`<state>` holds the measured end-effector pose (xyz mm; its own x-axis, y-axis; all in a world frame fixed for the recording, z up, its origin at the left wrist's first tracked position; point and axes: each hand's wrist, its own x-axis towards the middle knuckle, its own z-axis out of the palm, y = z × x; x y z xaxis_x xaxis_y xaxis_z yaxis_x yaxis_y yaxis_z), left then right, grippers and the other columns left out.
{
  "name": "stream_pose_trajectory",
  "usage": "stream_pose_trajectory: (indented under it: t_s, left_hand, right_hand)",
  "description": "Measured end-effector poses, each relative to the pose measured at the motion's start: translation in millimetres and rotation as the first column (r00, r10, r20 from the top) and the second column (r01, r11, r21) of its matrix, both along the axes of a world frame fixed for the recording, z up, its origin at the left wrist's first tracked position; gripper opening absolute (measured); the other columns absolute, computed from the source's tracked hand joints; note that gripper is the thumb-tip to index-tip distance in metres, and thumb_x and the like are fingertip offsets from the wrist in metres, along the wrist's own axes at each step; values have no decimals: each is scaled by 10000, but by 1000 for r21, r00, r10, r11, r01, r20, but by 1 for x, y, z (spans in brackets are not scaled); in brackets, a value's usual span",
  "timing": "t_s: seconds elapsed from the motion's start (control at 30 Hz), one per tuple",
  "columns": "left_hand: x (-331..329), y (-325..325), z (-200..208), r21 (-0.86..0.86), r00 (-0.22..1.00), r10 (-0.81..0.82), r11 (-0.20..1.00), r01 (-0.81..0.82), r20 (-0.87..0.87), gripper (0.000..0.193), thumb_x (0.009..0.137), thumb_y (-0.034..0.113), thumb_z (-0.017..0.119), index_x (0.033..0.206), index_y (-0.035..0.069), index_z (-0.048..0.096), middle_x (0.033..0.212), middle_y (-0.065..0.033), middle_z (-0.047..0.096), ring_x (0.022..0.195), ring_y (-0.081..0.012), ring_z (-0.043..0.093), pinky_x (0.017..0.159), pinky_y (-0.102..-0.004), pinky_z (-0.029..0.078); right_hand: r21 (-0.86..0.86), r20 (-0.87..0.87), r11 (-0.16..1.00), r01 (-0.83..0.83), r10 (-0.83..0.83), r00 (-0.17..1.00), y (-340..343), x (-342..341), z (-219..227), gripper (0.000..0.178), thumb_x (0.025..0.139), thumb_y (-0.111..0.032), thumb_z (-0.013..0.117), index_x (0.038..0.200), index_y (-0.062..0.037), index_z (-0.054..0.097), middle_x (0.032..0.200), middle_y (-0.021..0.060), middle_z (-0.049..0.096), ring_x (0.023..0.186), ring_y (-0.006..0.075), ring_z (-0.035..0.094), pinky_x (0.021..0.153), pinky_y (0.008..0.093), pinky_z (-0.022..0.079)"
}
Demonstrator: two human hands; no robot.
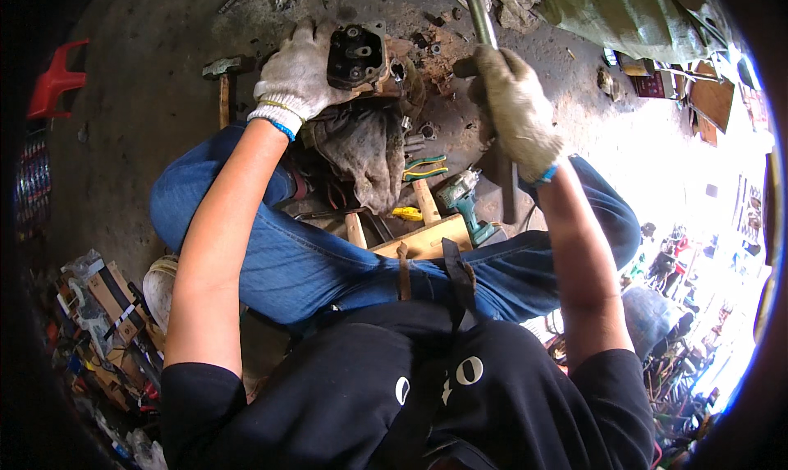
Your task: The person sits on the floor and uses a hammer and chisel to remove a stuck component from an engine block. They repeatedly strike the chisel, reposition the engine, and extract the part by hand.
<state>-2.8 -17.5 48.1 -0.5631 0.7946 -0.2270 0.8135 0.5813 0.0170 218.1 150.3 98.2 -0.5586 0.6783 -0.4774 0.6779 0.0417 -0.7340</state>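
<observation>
Blackened metal part [358, 57] beside a crumpled cloth [361, 151].
Left hand [297, 72] lays fingers against its side, closure unclear; right hand [517, 105] wraps fingers round a metal bar [479, 10]; black shirt [328, 396] bears white print [469, 371].

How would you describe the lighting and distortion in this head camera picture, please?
Head view: strong glare bleaches the floor and the clutter at the right; head view again: the engine part by the left hand shows clearly, its cavity dark; head view, edges: fisheye curvature ends in a black rim, beside the red plastic seat at the left.
</observation>
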Motion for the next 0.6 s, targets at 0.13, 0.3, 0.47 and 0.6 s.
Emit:
stream_pose_trajectory:
  t_s: [0.13, 0.3, 0.47, 0.6]
  left_hand:
    - [4, -4, 1, 13, 999, -23, 1000, 23, -30, 1160, 662, 581, 875, 1576, 122, 326, 1561, -257, 381, 1416, -436, 440, 1120, -475, 471]
    - [1, -3, -4, -3, 1000, -1, 1000, 1, 0, 1172, 654, 596, 875, 1574, 122, 325, 1583, -242, 352, 1430, -420, 428, 1111, -479, 479]
    - [2, -1, -4, 34, 999, 10, 999, -9, -30, 1132, 682, 533, 899, 1578, 162, 315, 1575, -175, 367, 1421, -409, 434, 1037, -485, 548]
    - [6, -5, 5, -60, 1000, -13, 998, 14, 10, 1174, 670, 537, 904, 1594, 162, 284, 1580, -173, 359, 1427, -405, 428, 1049, -478, 544]
  right_hand:
    - [-230, 209, 968, -105, 154, 966, -13, 5, -32, 459, 1054, -450, 491, 1162, -30, 641, 789, 54, 632, 609, 175, 564, 569, 336, 491]
    - [-300, -16, 932, -204, 208, 978, 39, 21, -4, 484, 1030, -475, 574, 1023, -3, 679, 675, -61, 550, 455, 22, 462, 384, 190, 395]
    - [119, -151, 979, -165, 182, 972, 55, -18, -8, 472, 1045, -460, 540, 1128, -21, 693, 727, -47, 602, 495, 57, 532, 428, 219, 449]
    - [47, -104, 884, -464, 467, 878, 15, 3, -37, 452, 1059, -414, 525, 1154, 4, 668, 752, 15, 617, 496, 95, 532, 450, 265, 475]
